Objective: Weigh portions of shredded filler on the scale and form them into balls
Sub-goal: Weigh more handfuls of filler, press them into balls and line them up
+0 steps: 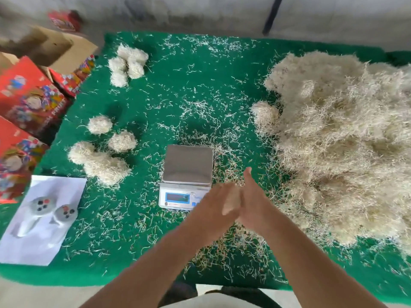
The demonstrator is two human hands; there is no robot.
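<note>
A small digital scale (188, 165) with a bare steel pan stands at the middle of the green table. A big heap of pale shredded filler (347, 138) covers the right side. Formed filler balls lie at the left: one group far back (127, 63), another group nearer (104, 152). My left hand (219, 203) and my right hand (253, 201) are pressed palm against palm just right of the scale's display, fingers straight, blurred by motion. I see no filler between them.
Loose filler strands are scattered all over the green cloth (189, 85). Red printed boxes (29, 101) and an open cardboard box (57, 50) stand at the left edge. A white sheet with two grey controllers (44, 214) lies at the front left.
</note>
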